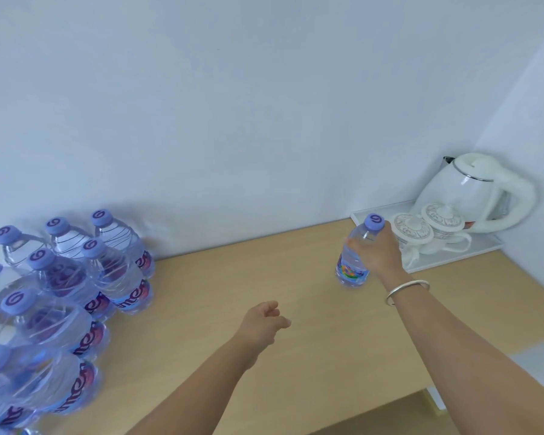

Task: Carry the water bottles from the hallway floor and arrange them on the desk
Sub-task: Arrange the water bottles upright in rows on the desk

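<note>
**Nine bottle caps, one kettle, two cups**

Water bottles: nine can be counted by their purple caps. Eight stand in the group of bottles (76,277) on the left of the surface (233,293), and one single bottle (354,262) is by itself on the right. The group runs off the lower left edge, so more may be out of view.

Kettles: one white kettle (471,193).

Cups: two white lidded cups (427,230), side by side.

Trays: one white tray (471,255) under the kettle and cups.

Hands: two, a left hand (264,324) and a right hand (377,249).

Bangles: one silver bangle (405,290), on the right wrist.
</note>
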